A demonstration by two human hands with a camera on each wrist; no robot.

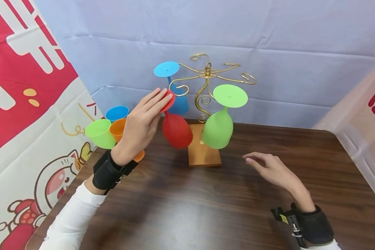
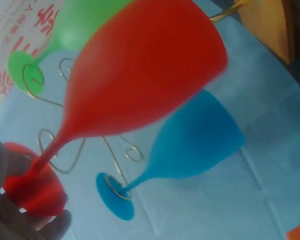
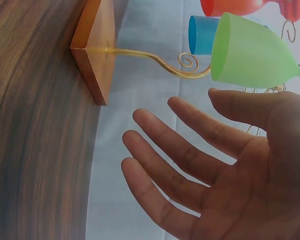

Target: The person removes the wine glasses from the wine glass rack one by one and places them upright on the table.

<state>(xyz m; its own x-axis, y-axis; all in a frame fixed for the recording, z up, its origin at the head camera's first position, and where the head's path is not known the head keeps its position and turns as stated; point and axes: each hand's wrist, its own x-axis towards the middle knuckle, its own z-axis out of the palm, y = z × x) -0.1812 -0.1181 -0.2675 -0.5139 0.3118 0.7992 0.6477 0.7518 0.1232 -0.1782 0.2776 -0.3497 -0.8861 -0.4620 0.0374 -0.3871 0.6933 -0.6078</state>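
Note:
My left hand (image 1: 140,121) pinches the round foot of a red plastic wine glass (image 1: 178,132), thumb on one face and fingers on the other. The glass is upside down, tilted, with its foot right beside a curled hook of a gold wire glass rack (image 1: 207,72). A blue wine glass (image 2: 195,145) hangs bowl-down from the rack behind it. On the near side of the rack hangs a green wine glass (image 1: 220,128), also inverted. Over the table to the right, my right hand (image 1: 275,172) is empty, fingers spread and slightly bent in the right wrist view.
The rack's wooden base (image 1: 204,158) stands on the dark wood table (image 1: 187,208). Upright at the left, partly behind my left arm, are a green glass (image 1: 100,133), a blue glass (image 1: 117,113) and an orange glass (image 1: 117,128). Pale cloth (image 1: 284,80) hangs behind.

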